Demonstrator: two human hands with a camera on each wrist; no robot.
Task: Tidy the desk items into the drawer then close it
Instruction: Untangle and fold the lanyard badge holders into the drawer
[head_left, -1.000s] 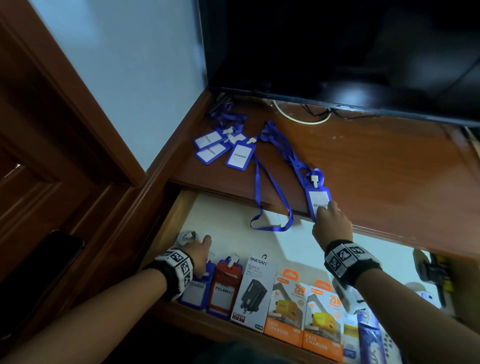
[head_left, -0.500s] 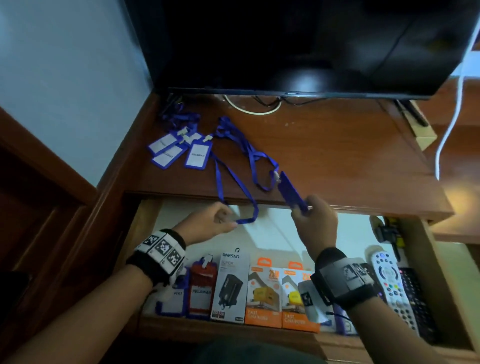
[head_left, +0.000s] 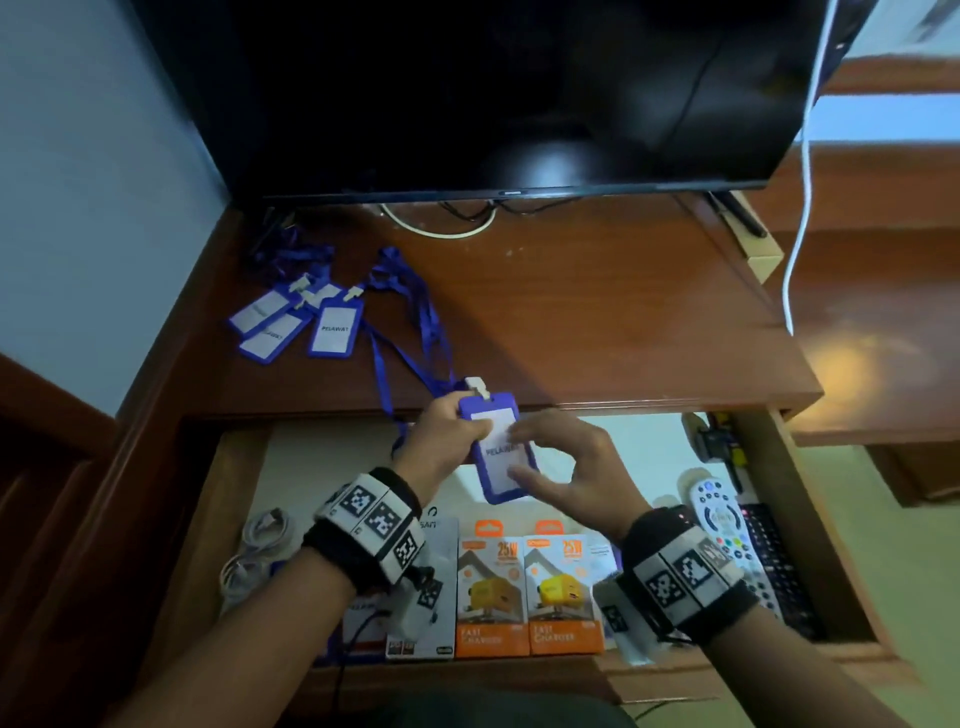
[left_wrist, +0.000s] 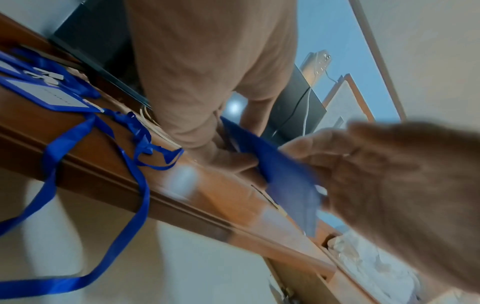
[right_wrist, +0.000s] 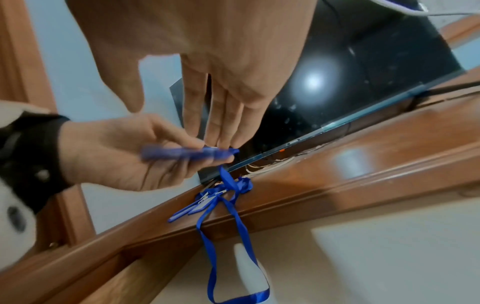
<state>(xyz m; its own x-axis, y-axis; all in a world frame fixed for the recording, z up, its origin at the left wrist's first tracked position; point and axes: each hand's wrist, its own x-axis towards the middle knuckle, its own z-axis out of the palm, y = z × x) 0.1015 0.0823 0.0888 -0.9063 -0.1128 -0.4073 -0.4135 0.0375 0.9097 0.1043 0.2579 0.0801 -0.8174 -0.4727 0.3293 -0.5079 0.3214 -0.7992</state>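
Note:
A blue badge holder (head_left: 496, 457) marked PELAWAT hangs over the open drawer (head_left: 322, 467). My left hand (head_left: 475, 426) pinches its upper left edge. My right hand (head_left: 524, 451) has straight fingers, whose tips touch the badge's face while the thumb stands apart. In the right wrist view the badge (right_wrist: 182, 153) lies edge-on between the left hand (right_wrist: 116, 154) and the right fingertips (right_wrist: 223, 142). Its blue lanyard (head_left: 384, 384) trails back over the desk edge. Three more blue badges (head_left: 332, 327) lie at the desk's back left.
The drawer holds orange charger boxes (head_left: 524, 592), a white remote (head_left: 719, 519), a black remote (head_left: 779, 571) and a coiled white cable (head_left: 265, 530). A black TV (head_left: 493, 93) stands at the back of the desk. A white cord (head_left: 800, 234) hangs at the right.
My right hand lifted the badge off the desk edge. My left hand rose from the drawer and took it. The right fingers have straightened.

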